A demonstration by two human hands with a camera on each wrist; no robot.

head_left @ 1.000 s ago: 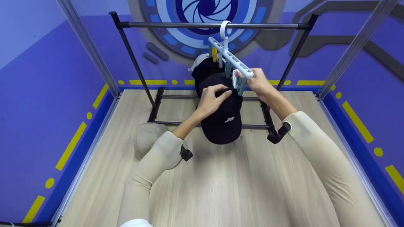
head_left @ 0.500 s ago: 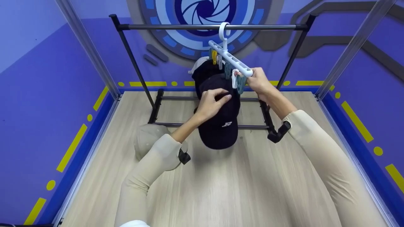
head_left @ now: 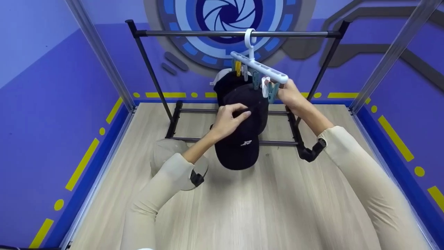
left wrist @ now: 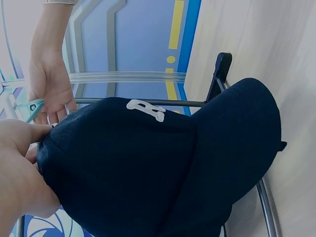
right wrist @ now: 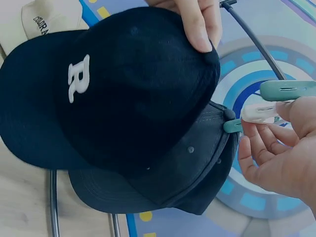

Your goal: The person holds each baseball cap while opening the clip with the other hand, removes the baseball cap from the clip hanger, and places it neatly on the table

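My left hand [head_left: 226, 121] pinches the crown of a black cap [head_left: 237, 156] with a white letter R, its brim pointing down. In the right wrist view the cap's crown top sits near the clips but apart from them. At the near end of a pale blue hanger [head_left: 260, 67], my right hand [head_left: 291, 95] pinches a white clip [right wrist: 257, 113] between thumb and fingers. A teal clip [right wrist: 286, 90] hangs beside it. Behind, another dark cap [right wrist: 197, 153] hangs from a teal clip [right wrist: 232, 126].
The hanger hooks over the bar of a black rack [head_left: 194, 33]. Farther back hangs a cap with a whitish part [head_left: 222, 74]. A beige cap [head_left: 166, 152] lies on the wooden floor [head_left: 236, 208] at left, partly behind my left sleeve. Blue walls stand around.
My left hand and the black cap have shifted slightly left and down. The hanger's near end, with my right hand, has swung a little to the right. The view has tilted slightly.
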